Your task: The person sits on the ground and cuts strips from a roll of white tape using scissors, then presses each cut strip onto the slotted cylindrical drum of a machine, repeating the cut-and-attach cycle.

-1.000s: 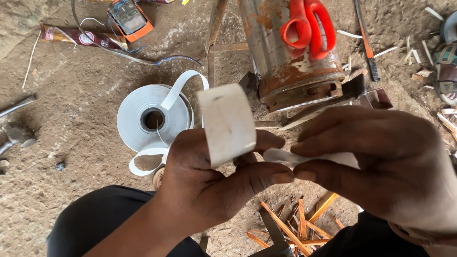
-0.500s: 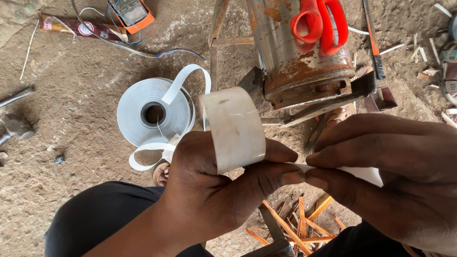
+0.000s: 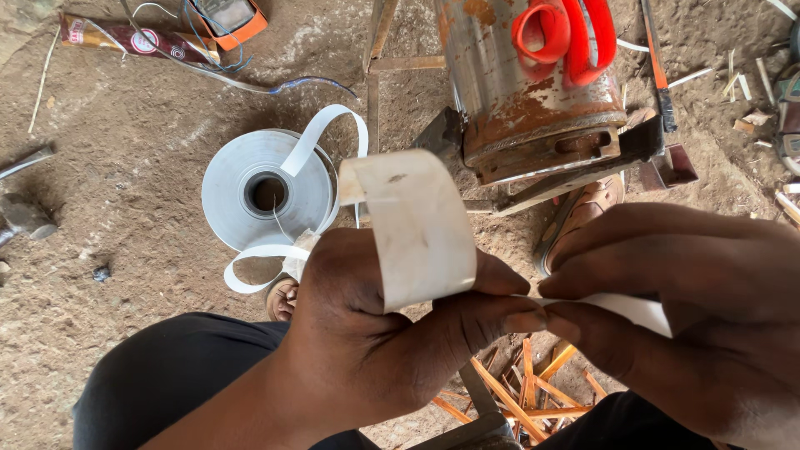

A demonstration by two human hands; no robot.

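Note:
Both hands hold one white paper strip (image 3: 417,225). My left hand (image 3: 375,333) pinches it between thumb and fingers, and the free end curls up and back over the knuckles. My right hand (image 3: 692,308) grips the other end, which shows as a white edge under the fingers. Thumb tips of both hands almost meet at the middle. On the dirt floor beyond lies a white roll of the same strip (image 3: 267,187), with a loose tail looping toward my left hand.
A rusty metal cylinder (image 3: 533,92) stands ahead with red-handled scissors (image 3: 567,33) on top. Orange wood slivers (image 3: 517,392) lie between my knees. A hammer (image 3: 25,208) rests at the left edge, an orange meter (image 3: 225,17) and wires at the top.
The strip's curled end has risen and widened toward the camera. My right hand has slid down and right along the strip. The view has shifted slightly.

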